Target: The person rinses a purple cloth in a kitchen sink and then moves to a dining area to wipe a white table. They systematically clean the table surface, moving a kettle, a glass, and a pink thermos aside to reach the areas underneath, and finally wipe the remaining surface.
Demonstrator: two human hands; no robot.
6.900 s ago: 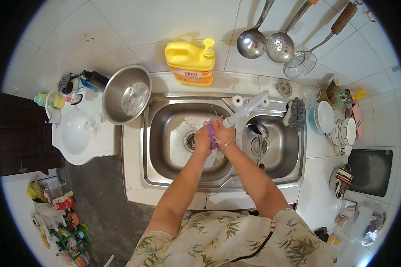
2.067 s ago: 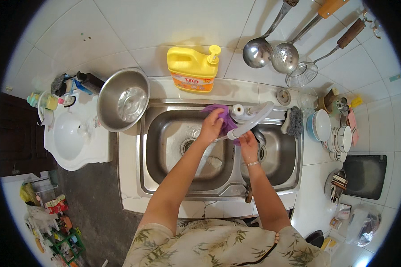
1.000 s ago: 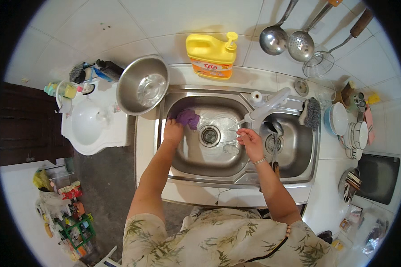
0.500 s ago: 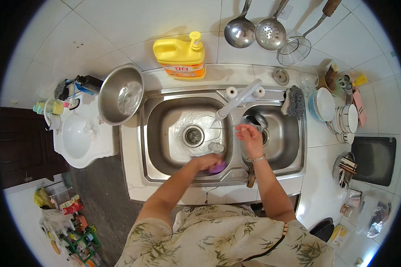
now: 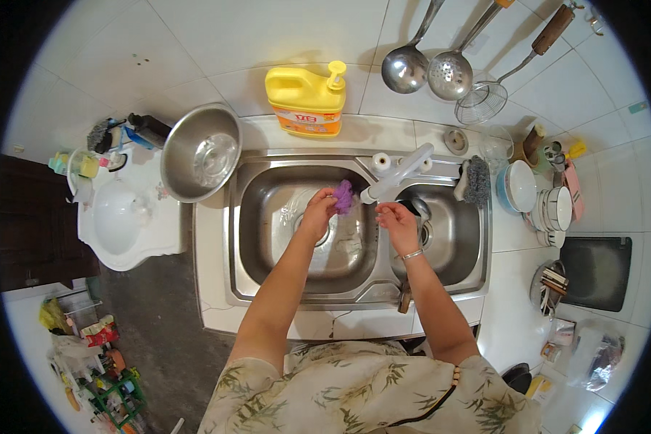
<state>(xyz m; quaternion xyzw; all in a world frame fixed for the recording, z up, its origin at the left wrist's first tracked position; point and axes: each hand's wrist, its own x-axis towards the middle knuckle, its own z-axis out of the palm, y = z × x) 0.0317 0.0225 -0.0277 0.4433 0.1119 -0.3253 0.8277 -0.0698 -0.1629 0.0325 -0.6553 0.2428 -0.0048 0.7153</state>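
Counter with a double steel sink set in it, seen from above: bigger tub on the left, smaller one on the right, divider running between them. Left of that, across a strip of dark floor, you get a white washbasin. Next size down, a big steel bowl sits tilted by the sink's far left corner. Behind the sink, against the tiles, stands a yellow jug with a pump top. Far right on the wall hang a ladle, a slotted spoon and a wire strainer. The pale faucet slants from the far edge, tip over the left tub near the divider. Bowls are piled up on the right.

Hands now. Left hand is over the left tub, fingers pinched on a crumpled purple cloth, which is held up just left of the faucet tip. Right hand hangs by the divider, fingers loosely curled, just nearside of the faucet; can't tell if it's pinching anything. Smallest bit: a grey scrubber at the sink's far right corner.
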